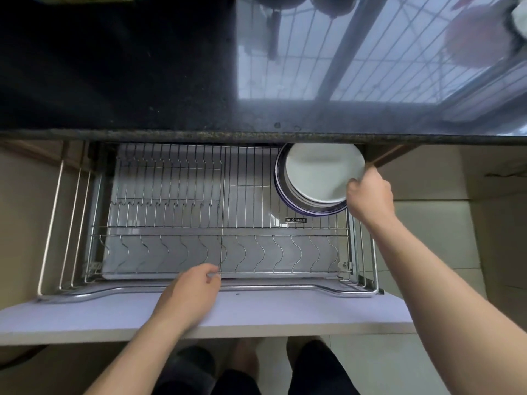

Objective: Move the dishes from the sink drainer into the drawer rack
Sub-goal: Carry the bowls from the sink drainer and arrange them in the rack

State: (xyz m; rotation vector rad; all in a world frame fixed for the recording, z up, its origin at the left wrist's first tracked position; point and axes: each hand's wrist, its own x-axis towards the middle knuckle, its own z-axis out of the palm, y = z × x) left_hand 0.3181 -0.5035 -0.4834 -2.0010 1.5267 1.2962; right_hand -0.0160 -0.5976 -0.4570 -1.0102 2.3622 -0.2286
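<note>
Left hand (190,295) rests on drawer rack (222,243) front edge, fingers loosely curled at the wire. Right hand (369,195) grips white plate (319,172), topmost of the stack in rack's far right corner.

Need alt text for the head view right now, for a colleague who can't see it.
The right hand grips a white plate atop stacked dishes at the far right of a pulled-out wire drawer rack. The left hand touches the rack's front rail, under a dark countertop.
</note>
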